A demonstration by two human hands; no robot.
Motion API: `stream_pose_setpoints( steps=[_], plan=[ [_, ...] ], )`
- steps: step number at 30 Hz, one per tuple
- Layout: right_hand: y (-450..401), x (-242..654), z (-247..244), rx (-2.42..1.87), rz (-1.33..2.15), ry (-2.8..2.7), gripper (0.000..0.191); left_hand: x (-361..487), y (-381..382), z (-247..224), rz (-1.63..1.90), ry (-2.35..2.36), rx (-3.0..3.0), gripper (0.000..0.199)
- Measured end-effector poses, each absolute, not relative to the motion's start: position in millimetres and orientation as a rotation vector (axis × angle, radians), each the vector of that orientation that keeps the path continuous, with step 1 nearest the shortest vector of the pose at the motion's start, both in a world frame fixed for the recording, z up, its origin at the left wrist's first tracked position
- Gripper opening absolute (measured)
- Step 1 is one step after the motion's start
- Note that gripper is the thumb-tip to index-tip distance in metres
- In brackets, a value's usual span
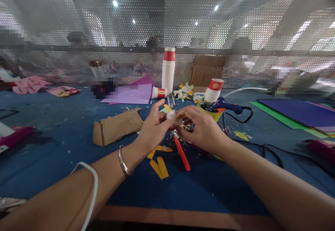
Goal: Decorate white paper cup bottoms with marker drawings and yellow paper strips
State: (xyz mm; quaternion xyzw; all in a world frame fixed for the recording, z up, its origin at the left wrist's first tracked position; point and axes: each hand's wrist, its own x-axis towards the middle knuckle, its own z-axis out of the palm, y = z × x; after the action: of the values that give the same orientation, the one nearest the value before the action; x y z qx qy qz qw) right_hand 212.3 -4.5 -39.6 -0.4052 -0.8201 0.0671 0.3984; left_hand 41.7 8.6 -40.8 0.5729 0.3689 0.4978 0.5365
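Note:
A small round white piece (172, 116) is held over the middle of the table between my two hands; its underside is hidden. My left hand (153, 128) pinches its left edge with the thumb, while the forefinger points up. At the opposite edge, my right hand (202, 126) grips the piece with bent fingertips. Below them lies an orange-red pen-like stick (181, 153). Yellow paper strips (159, 168) are scattered to its left. Just behind my right hand, a blue glue gun (229, 105) rests on a yellow tub (215, 115).
Folded cardboard (119, 126) lies left of my hands. Behind stand a tall paper-cup stack (168, 75), a tipped cup (158, 92) and a shorter stack (213, 90). Purple sheets (131, 93) lie back left, blue sheets (295, 114) right. A black cord (272, 146) crosses the right side.

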Motion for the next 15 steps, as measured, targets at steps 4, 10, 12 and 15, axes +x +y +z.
stream_pose_setpoints(
  steps=[4,10,12,15],
  plan=[
    [-4.2,213.2,-38.5,-0.973,0.174,-2.054,0.018,40.0,7.7,-40.4,1.180,0.855,1.438,0.086],
    [-5.0,214.5,-37.1,-0.952,0.187,-2.063,0.022,39.6,5.3,-38.1,1.160,0.841,1.510,0.087],
    [-4.8,215.1,-37.0,-0.955,0.174,-2.073,0.021,40.6,5.1,-38.2,1.176,0.848,1.490,0.085],
    [-4.5,215.1,-37.1,-0.979,0.122,-2.089,0.017,43.0,5.2,-39.2,1.197,0.858,1.409,0.084]
  ],
)
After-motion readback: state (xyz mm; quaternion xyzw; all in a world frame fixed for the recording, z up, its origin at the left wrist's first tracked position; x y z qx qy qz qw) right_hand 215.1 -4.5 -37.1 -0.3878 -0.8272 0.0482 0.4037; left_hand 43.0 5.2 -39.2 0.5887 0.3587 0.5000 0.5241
